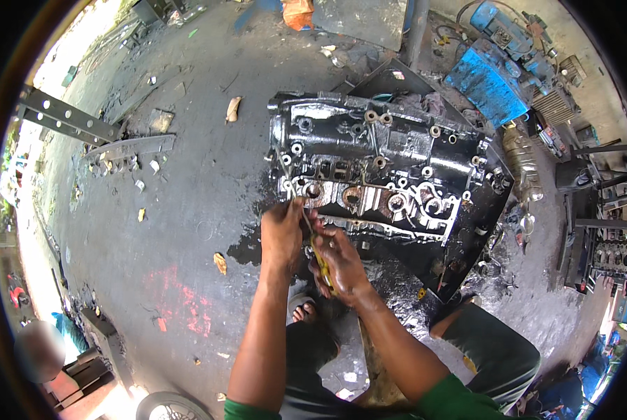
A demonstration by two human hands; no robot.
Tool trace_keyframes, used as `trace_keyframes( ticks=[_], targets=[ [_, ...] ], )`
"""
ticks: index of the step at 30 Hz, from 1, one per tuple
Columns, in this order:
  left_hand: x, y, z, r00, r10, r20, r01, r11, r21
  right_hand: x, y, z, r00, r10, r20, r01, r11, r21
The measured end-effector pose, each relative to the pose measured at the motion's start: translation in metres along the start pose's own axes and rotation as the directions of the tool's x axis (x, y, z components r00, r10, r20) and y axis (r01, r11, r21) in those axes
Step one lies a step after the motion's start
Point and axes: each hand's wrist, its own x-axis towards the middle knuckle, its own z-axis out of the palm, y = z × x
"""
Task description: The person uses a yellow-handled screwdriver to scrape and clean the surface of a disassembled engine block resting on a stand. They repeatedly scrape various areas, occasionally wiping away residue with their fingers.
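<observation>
Both forearms rise from the lower edge, out of green sleeves (446, 399), and meet at the near edge of a black, oily engine block (390, 175) that lies on the wet concrete floor (187, 210). Right hand (341, 262) has its grip pressed together around a screwdriver with a yellow handle (321, 266); the handle sits inside the closed fingers, and the thin shaft runs up and to the left from the fist toward the block's lower left corner. Left hand (282, 231) lies just beside it, touching the block's rim near a rusty round port (313, 190); whether its grip pinches the shaft or only rests there cannot be told. A sandalled foot (301, 308) shows below the hands.

Farther off, a blue machine (492, 80) stands at the upper right, past the block. An orange bag (298, 12) lies at the top edge. A red paint patch (180, 301) marks the floor at lower left. A perforated steel bar (65, 115) lies at far left.
</observation>
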Motion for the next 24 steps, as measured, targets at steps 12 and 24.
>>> trace_keyframes(
  ticks=[12, 24],
  targets=[
    [-0.003, -0.007, -0.001, 0.997, 0.065, -0.036, -0.056, 0.976, 0.211, -0.004, -0.001, -0.010, 0.998, 0.004, 0.062, -0.005, 1.000, 0.030],
    [0.004, -0.009, 0.015, 0.995, 0.022, -0.092, -0.012, 0.994, 0.108, 0.006, -0.008, -0.006, 0.896, -0.442, 0.029, 0.368, 0.707, -0.604]
  ],
)
